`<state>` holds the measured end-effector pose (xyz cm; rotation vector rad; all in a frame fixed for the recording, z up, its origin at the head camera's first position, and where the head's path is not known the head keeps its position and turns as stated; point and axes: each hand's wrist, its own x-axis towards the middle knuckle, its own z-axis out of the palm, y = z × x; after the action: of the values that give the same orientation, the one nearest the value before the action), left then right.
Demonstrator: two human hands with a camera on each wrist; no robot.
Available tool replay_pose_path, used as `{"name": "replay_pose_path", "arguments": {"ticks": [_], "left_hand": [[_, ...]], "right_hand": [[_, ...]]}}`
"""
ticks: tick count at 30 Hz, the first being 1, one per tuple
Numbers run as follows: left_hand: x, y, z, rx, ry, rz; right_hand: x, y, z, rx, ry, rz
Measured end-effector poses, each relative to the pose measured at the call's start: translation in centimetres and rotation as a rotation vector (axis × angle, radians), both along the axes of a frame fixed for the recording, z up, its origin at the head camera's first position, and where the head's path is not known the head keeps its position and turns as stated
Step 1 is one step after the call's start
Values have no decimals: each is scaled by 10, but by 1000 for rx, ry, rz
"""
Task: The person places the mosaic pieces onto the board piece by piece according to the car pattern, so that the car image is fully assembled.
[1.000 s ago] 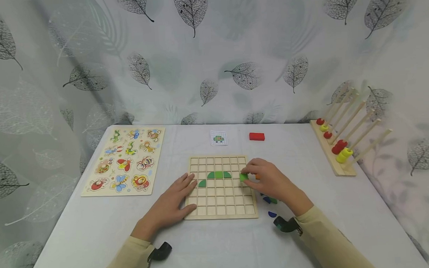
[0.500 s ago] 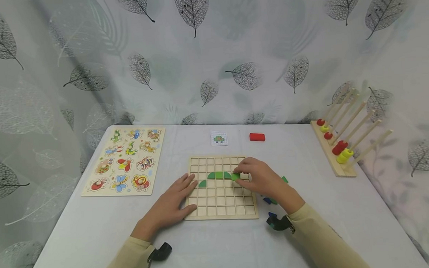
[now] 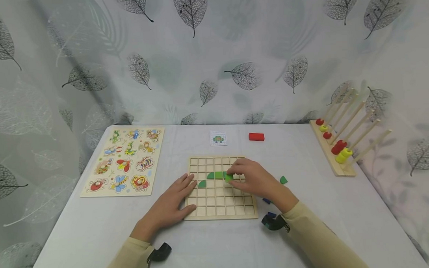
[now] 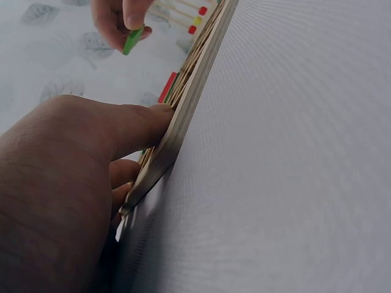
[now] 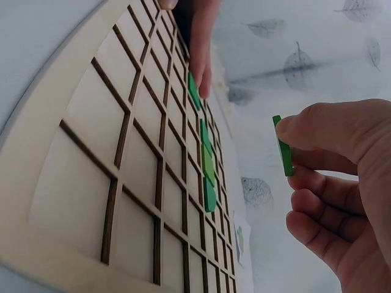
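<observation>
A wooden grid board [image 3: 211, 211] lies in the middle of the table, with several green pieces set in its cells. My right hand [image 3: 253, 178] pinches a light green square tile [image 5: 282, 146] between thumb and index finger, held above the board over the row of green pieces [image 5: 208, 165]. In the right wrist view the tile shows edge-on, apart from the grid. My left hand [image 3: 172, 202] rests along the board's left edge, fingers straight. The left wrist view shows its thumb [image 4: 143, 125] on the board's rim, the other fingers partly hidden behind.
Loose blue pieces [image 3: 271, 215] and a green piece [image 3: 283, 180] lie right of the board. Behind it are a pattern card [image 3: 218, 138] and a red block [image 3: 256, 137]. A bug puzzle [image 3: 125, 162] lies left; a peg stand with rings [image 3: 332, 149] stands right.
My right hand has carried the light green tile leftward from the board's right edge to over the row of green pieces. My left hand has stayed in place.
</observation>
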<state>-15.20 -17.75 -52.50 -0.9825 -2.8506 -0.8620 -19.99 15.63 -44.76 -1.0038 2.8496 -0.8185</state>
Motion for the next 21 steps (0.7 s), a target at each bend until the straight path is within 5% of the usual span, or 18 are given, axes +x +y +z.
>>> {"name": "replay_pose_path", "arguments": {"ticks": [21], "left_hand": [[0, -1, 1, 20, 15, -3]], "right_hand": [[-13, -30, -10, -19, 3, 34]]}}
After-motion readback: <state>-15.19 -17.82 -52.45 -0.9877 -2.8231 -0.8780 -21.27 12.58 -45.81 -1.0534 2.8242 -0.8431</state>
